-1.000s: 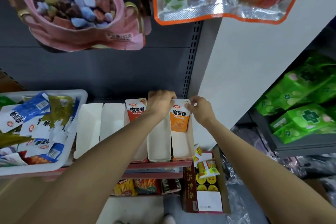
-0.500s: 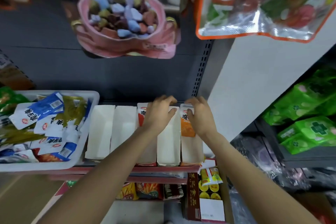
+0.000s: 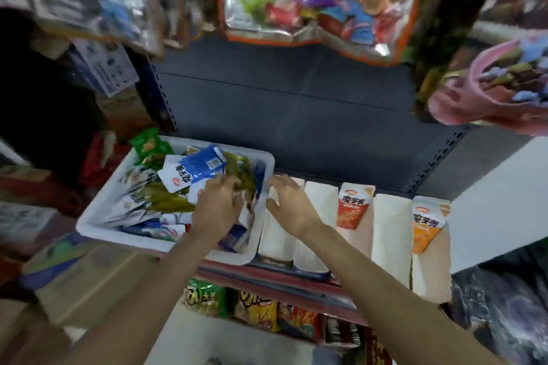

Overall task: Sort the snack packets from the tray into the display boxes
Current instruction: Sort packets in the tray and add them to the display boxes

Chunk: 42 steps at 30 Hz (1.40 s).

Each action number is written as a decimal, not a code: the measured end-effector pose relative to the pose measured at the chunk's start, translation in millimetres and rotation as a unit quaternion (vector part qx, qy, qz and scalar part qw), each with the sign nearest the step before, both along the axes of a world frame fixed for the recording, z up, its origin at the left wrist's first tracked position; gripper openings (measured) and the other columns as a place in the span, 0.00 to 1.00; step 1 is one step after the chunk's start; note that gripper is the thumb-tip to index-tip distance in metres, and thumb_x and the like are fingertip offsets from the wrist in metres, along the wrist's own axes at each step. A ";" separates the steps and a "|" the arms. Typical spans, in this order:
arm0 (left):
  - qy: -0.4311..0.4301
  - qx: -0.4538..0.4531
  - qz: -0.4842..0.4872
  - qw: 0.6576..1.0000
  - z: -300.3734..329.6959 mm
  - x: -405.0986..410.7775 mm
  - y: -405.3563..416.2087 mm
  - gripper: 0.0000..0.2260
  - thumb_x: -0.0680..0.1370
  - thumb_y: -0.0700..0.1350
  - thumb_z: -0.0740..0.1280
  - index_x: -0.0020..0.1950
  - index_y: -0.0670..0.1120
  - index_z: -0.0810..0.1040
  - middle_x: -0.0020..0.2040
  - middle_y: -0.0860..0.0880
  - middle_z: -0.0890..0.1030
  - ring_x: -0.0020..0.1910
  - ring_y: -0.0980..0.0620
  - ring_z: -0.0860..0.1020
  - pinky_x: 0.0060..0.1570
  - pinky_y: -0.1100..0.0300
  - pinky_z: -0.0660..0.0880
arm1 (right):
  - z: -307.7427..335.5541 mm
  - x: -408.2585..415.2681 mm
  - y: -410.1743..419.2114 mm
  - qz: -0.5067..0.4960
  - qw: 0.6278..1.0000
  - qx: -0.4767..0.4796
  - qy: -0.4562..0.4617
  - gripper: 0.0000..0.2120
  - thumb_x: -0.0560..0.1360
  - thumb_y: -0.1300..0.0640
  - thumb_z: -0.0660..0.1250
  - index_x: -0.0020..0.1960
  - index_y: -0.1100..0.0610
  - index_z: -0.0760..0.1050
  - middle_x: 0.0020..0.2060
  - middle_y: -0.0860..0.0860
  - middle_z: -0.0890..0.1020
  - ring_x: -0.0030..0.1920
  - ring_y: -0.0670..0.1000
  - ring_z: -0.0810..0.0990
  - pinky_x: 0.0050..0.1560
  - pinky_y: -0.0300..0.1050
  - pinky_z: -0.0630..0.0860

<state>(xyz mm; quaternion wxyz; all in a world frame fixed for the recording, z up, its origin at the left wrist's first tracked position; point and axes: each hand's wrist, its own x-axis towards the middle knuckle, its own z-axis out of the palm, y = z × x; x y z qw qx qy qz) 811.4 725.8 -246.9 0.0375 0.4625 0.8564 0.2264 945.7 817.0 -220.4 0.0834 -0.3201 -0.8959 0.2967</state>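
Reaching into tray (image 3: 98, 210): L hand (image 3: 218, 207) curled on packets (image 3: 166, 201), R hand (image 3: 289, 204) open beside rim.

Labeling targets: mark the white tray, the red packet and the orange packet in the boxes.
white tray (image 3: 98, 224), head view, bare left rim.
red packet (image 3: 353, 207), head view, front face.
orange packet (image 3: 427, 225), head view, front face.

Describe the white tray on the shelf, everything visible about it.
The white tray is a shallow rectangular bin with rounded corners and a raised rim, plastic by the look of it. It sits on the shelf at the left, skewed in this view, its right edge beside the row of display boxes. It holds a loose heap of snack packets: white, blue, olive-green and bright green ones. The left hand reaches into the heap near the right end; the right hand hovers just beyond the rim.
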 end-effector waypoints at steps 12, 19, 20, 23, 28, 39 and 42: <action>0.105 -0.200 -0.277 0.934 -22.9 -106.4 -16.9 0.25 0.77 0.44 0.66 0.73 0.47 0.65 0.75 0.48 0.61 0.72 0.48 0.62 0.70 0.56 0.61 | -37.9 -91.7 -28.3 -0.010 0.982 0.031 -0.188 0.26 0.79 0.49 0.58 0.74 0.54 0.58 0.71 0.53 0.64 0.69 0.56 0.66 0.67 0.49 0.65; 0.196 -0.197 -0.334 0.901 -25.2 -107.3 -20.2 0.18 0.82 0.46 0.55 0.73 0.51 0.66 0.75 0.47 0.61 0.73 0.46 0.60 0.71 0.54 0.56 | -42.0 -89.3 -33.2 -0.010 0.981 0.048 -0.190 0.28 0.79 0.51 0.60 0.76 0.52 0.55 0.74 0.51 0.60 0.71 0.55 0.62 0.71 0.47 0.62; 0.185 -0.187 -0.326 0.908 -24.8 -106.0 -20.0 0.18 0.82 0.45 0.56 0.71 0.49 0.68 0.73 0.47 0.64 0.72 0.46 0.61 0.70 0.54 0.56 | -42.4 -89.0 -32.9 -0.009 0.981 0.048 -0.190 0.28 0.79 0.51 0.59 0.76 0.52 0.55 0.74 0.51 0.59 0.71 0.55 0.62 0.71 0.47 0.62; 0.137 -0.122 -0.303 0.935 -20.6 -104.0 -21.6 0.13 0.78 0.40 0.61 0.61 0.45 0.77 0.59 0.46 0.76 0.62 0.47 0.69 0.63 0.56 0.62 | -42.0 -88.4 -28.0 -0.001 0.980 0.037 -0.196 0.25 0.79 0.52 0.58 0.75 0.53 0.58 0.74 0.52 0.60 0.71 0.55 0.63 0.71 0.49 0.63; -0.011 -0.006 -0.258 0.966 -13.7 -118.5 -32.0 0.02 0.75 0.40 0.68 0.44 0.45 0.80 0.44 0.50 0.79 0.48 0.52 0.74 0.52 0.55 0.71 | -31.2 -87.3 -19.3 -0.008 0.987 -0.057 -0.152 0.24 0.78 0.58 0.62 0.73 0.54 0.63 0.73 0.53 0.62 0.72 0.53 0.63 0.71 0.45 0.61; -0.088 0.146 -0.190 0.967 33.0 -103.3 -20.2 0.03 0.77 0.41 0.66 0.46 0.43 0.79 0.43 0.51 0.77 0.42 0.53 0.75 0.45 0.57 0.73 | 4.1 -69.7 -10.7 0.006 0.971 -0.226 0.081 0.15 0.71 0.67 0.71 0.55 0.54 0.77 0.50 0.48 0.81 0.54 0.47 0.79 0.52 0.35 0.74; -0.126 0.186 -0.163 0.961 47.0 -87.4 -6.3 0.04 0.76 0.40 0.69 0.48 0.41 0.79 0.43 0.48 0.80 0.42 0.53 0.78 0.46 0.58 0.75 | 9.7 -58.4 -9.9 -0.056 0.962 -0.197 0.179 0.04 0.75 0.63 0.68 0.47 0.62 0.81 0.44 0.54 0.84 0.46 0.51 0.83 0.48 0.46 0.78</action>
